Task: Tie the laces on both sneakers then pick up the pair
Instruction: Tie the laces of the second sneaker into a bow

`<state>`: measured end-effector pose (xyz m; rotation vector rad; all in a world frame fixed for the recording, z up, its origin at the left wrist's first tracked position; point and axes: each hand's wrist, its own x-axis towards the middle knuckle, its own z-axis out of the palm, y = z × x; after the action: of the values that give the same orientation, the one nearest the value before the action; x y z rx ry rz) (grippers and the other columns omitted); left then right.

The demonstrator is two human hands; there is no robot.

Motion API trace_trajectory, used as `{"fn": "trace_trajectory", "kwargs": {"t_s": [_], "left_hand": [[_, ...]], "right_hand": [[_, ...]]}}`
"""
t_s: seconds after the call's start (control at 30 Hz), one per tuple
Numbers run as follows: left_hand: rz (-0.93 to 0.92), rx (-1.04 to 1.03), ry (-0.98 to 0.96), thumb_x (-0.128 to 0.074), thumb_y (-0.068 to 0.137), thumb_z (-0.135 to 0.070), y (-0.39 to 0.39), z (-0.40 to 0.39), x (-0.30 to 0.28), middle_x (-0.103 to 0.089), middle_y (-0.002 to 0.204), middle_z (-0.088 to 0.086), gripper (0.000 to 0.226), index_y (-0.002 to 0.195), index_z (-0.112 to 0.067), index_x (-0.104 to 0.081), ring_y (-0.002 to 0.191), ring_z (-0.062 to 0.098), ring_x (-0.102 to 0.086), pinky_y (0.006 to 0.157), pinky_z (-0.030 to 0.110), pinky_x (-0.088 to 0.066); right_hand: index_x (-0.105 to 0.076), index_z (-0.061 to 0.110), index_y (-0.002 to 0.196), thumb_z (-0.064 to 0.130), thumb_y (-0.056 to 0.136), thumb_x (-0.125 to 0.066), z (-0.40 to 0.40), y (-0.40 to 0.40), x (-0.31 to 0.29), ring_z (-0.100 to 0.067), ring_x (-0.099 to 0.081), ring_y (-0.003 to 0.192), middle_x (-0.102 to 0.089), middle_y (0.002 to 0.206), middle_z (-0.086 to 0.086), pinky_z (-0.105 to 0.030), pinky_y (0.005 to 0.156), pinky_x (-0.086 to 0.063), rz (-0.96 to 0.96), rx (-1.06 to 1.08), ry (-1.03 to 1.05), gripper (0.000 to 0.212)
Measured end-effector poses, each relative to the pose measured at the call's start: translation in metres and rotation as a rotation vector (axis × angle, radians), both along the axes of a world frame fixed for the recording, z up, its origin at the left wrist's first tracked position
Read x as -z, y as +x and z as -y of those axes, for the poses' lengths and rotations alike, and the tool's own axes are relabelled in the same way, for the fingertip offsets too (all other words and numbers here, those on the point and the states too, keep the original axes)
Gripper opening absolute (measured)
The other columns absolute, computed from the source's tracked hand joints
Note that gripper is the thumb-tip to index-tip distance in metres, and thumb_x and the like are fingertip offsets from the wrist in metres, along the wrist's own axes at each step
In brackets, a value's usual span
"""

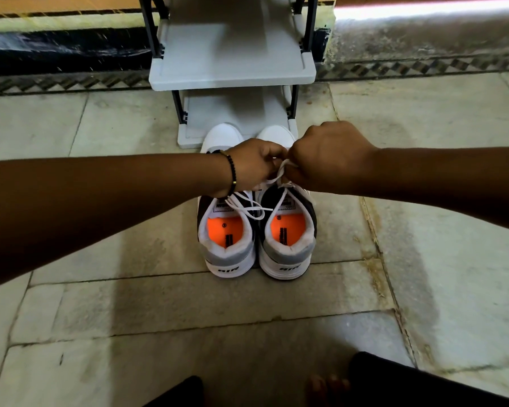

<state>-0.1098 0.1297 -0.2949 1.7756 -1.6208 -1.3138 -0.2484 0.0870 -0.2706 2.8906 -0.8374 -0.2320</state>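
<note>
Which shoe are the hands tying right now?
The right sneaker. Both hands, left hand and right hand, pinch its white lace above it. The left sneaker has loose lace ends lying across its tongue, with no hand on them.

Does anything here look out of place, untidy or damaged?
Only one thing: loose lace ends from the left sneaker trail across towards the right sneaker. Both hands pinch the right sneaker's lace. No damage shows.
</note>
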Motion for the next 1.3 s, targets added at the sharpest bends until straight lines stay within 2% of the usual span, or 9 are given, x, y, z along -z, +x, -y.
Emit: {"fn": "trace_trajectory", "kwargs": {"t_s": [0.13,0.23,0.37,0.5,0.6,0.67,0.73,0.9,1.3], "left_hand": [[0.053,-0.016,-0.031,-0.047,0.093,-0.012,0.003,0.002,0.001,-0.058,0.075,-0.004,0.024,0.111,-0.007,-0.062,0.065,0.000,-0.051,0.050,0.001,-0.043],[0.134,-0.001,-0.124,-0.053,0.090,-0.016,0.006,0.004,0.001,-0.063,0.075,-0.001,0.022,0.101,-0.002,-0.065,0.070,0.010,-0.058,0.071,0.019,-0.050],[0.232,0.006,-0.155,-0.043,0.094,-0.026,0.002,0.006,0.000,-0.069,0.103,0.018,0.032,0.097,-0.002,-0.064,0.097,0.029,-0.063,0.092,0.035,-0.049],[0.026,-0.075,-0.001,-0.035,0.096,-0.034,-0.004,0.005,-0.001,-0.066,0.101,0.011,0.037,0.092,-0.010,-0.062,0.098,0.024,-0.062,0.067,0.019,-0.047],[0.019,-0.074,0.011,-0.041,0.093,-0.041,-0.001,0.006,0.001,-0.068,0.088,0.008,0.035,0.079,-0.016,-0.063,0.085,0.018,-0.063,0.066,0.020,-0.042],[0.141,0.015,-0.052,-0.043,0.091,-0.044,0.004,0.007,0.003,-0.064,0.069,0.005,0.043,0.067,-0.014,-0.063,0.066,0.014,-0.056,0.066,0.024,-0.042],[0.414,0.192,-0.179,-0.037,0.092,-0.045,0.013,0.011,0.005,-0.052,0.056,0.003,0.051,0.053,-0.016,-0.051,0.060,0.018,-0.049,0.065,0.028,-0.039],[0.913,0.416,-0.404,-0.031,0.090,-0.054,0.036,0.022,0.013,-0.065,0.081,0.010,0.046,0.066,-0.023,-0.054,0.072,0.023,-0.046,0.074,0.033,-0.031],[1.102,0.556,-0.419,-0.027,0.094,-0.046,0.036,0.022,0.025,-0.068,0.096,0.013,0.052,0.088,-0.012,-0.066,0.096,0.032,-0.058,0.089,0.039,-0.035]], "right_hand": [[-0.024,0.016,0.052,0.029,0.091,-0.040,-0.001,-0.002,-0.002,-0.018,-0.026,0.044,-0.026,0.051,-0.002,-0.025,0.049,-0.025,-0.013,0.017,0.007,0.044],[-0.020,0.017,0.051,0.027,0.091,-0.038,-0.002,-0.004,-0.003,-0.017,-0.022,0.044,-0.024,0.051,-0.002,-0.022,0.047,-0.020,-0.019,0.013,0.006,0.045],[-0.022,0.016,0.050,0.027,0.093,-0.036,-0.003,-0.006,-0.002,-0.017,-0.024,0.043,-0.026,0.051,-0.002,-0.023,0.046,-0.019,-0.044,0.015,0.000,0.046],[-0.037,0.011,0.057,0.027,0.092,-0.037,-0.003,-0.009,0.000,-0.018,-0.029,0.044,-0.031,0.052,-0.001,-0.023,0.046,-0.022,-0.044,0.025,0.005,0.039],[-0.060,0.008,0.084,0.030,0.093,-0.038,-0.006,-0.009,0.001,-0.024,-0.036,0.052,-0.047,0.062,-0.006,-0.023,0.046,-0.021,-0.041,-0.024,-0.012,0.033],[-0.060,0.009,0.091,0.035,0.095,-0.036,-0.007,-0.010,0.002,-0.023,-0.038,0.052,-0.052,0.065,-0.007,-0.022,0.045,-0.022,-0.071,-0.056,-0.015,0.036],[-0.058,0.011,0.080,0.037,0.096,-0.036,-0.006,-0.011,0.002,-0.018,-0.033,0.045,-0.039,0.056,0.000,-0.021,0.044,-0.023,-0.125,-0.059,-0.024,0.037],[-0.038,0.014,0.060,0.030,0.096,-0.035,-0.007,-0.020,0.000,-0.013,-0.034,0.045,-0.035,0.055,0.002,-0.021,0.045,-0.031,-0.300,0.018,0.037,0.039],[-0.035,0.020,0.057,0.036,0.095,-0.031,-0.010,-0.026,-0.007,-0.009,-0.039,0.050,-0.042,0.059,0.002,-0.025,0.050,-0.035,-0.437,0.007,0.314,0.042]]}}
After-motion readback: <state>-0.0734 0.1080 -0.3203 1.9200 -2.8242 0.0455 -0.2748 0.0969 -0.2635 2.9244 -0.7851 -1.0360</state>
